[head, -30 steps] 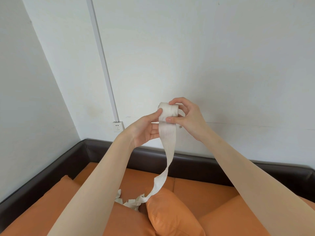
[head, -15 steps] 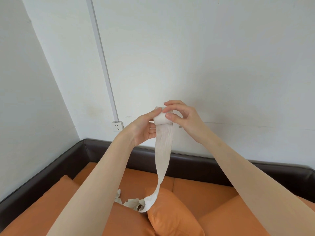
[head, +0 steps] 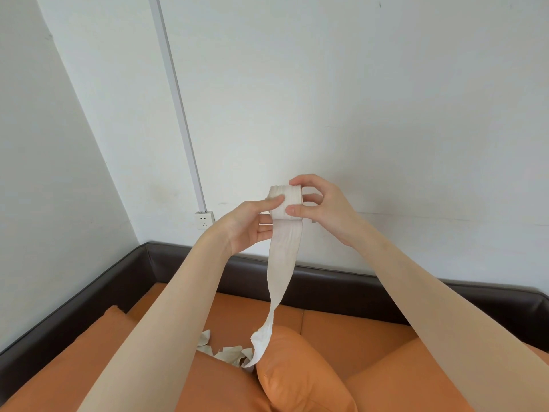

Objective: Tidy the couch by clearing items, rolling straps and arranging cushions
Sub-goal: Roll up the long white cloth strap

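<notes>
Since half a second ago your right hand (head: 323, 209) turns the strap roll (head: 286, 202) further, fingers pinching its end. Your left hand (head: 252, 223) thumb presses its face, while the tail hangs onto the orange cushion (head: 300, 379).

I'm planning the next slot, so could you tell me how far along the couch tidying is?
Partly done. A thick roll of the white strap is already wound, held between the left hand and right hand. In hand: the strap's tail hangs down to the orange cushion. Left: the crumpled length on the couch, and arranging the cushions.
</notes>
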